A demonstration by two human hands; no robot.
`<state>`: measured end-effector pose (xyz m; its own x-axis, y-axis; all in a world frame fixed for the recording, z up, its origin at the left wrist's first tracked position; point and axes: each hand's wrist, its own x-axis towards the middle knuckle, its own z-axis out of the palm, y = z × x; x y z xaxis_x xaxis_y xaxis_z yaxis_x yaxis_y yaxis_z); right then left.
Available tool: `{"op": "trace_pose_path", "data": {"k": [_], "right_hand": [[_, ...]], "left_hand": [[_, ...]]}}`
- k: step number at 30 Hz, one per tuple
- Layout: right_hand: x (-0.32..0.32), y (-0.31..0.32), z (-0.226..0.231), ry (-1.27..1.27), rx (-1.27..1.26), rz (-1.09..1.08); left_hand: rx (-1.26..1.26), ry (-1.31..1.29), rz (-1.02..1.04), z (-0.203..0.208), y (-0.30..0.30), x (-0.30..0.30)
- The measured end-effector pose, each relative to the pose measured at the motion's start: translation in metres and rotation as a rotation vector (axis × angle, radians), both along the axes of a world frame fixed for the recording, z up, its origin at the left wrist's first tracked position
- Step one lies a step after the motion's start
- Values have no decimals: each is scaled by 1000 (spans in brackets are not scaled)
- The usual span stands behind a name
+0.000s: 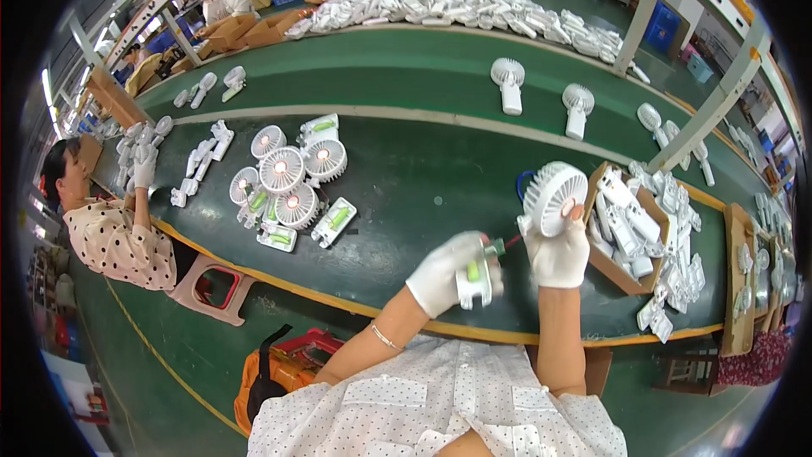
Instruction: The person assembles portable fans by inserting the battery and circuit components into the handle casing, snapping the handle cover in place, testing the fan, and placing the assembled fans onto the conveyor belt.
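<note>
In my white-gloved left hand (441, 274) is an open white fan handle half (475, 290) with a light green battery and a small green circuit board; the fingers are closed around it and slightly blurred. My gloved right hand (558, 261) grips a round white fan head (554, 196), raised above the table with its grille turned sideways. A short red wire runs between the board and the fan head, and a blue loop shows behind the head. Left of my hands lies a cluster of white fan heads (282, 171) with open handles and green batteries.
A cardboard box (630, 275) of white handle shells stands beside my right hand, with more loose shells (677, 245) past it. Finished-looking fans (508, 85) lie on the green belt (381, 68) ahead. A co-worker (118, 228) sits at the left; others work beyond the belt.
</note>
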<state>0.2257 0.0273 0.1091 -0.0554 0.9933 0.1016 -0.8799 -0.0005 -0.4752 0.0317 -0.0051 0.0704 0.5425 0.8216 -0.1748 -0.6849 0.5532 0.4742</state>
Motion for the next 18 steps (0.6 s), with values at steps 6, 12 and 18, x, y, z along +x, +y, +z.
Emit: {"op": "trace_pose_path", "data": {"k": [6, 12, 18], "right_hand": [[1, 8, -2, -43, 28, -62], [-24, 3, 11, -104, -12, 68], [-7, 5, -2, -216, 29, 28]], "left_hand": [[129, 223, 107, 11, 3, -6], [274, 499, -159, 23, -10, 1], [449, 841, -610, 50, 3, -11]]}}
